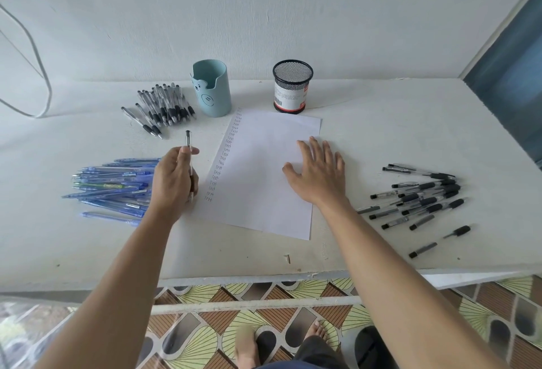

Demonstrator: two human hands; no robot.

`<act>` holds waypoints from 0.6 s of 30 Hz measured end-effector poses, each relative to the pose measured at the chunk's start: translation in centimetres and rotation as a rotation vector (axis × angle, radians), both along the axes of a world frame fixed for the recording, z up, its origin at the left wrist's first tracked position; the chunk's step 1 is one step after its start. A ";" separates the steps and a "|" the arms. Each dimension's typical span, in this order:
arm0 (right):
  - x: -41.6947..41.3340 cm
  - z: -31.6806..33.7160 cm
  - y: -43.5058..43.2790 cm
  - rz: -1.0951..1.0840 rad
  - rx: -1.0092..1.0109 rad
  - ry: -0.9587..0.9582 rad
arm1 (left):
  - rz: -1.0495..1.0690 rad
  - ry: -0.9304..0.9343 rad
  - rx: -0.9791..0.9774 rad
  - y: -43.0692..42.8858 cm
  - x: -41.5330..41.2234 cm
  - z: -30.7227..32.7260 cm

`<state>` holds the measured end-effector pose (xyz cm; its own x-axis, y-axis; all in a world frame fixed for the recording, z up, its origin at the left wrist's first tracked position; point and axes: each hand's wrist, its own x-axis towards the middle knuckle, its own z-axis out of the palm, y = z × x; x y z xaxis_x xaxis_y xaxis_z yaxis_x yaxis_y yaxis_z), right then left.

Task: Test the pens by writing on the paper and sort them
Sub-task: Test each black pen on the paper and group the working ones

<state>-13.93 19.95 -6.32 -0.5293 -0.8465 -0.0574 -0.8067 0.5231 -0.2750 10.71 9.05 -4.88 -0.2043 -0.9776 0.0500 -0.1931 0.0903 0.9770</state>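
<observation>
Head view: the left hand (173, 178) pinches a pen (189, 145) upright between thumb and curled fingers, just left of the paper (258, 198). The right hand (318, 172) lies spread flat on that sheet, which sits mid-tabletop (381, 122) with a column of "test" down its left margin. Toward the far edge stand a blue cup (211, 87) and a mesh cup (291, 85), mouths open upward. Blue pens (114, 186) heap toward the left edge, grey pens (164, 107) lie beside the blue cup, black pens (422, 195) lie toward the right edge
</observation>
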 end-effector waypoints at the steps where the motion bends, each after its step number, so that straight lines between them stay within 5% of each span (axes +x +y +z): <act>1: 0.1 0.1 -0.2 -0.014 0.000 -0.015 | 0.010 0.023 0.028 -0.2 0.0 0.0; 12: 1.0 0.4 -1.0 -0.073 -0.002 -0.039 | 0.010 0.025 0.107 -0.8 -0.6 0.8; 18: 1.3 0.2 -1.0 -0.067 0.000 -0.006 | 0.216 -0.122 0.066 -4.7 -0.9 2.5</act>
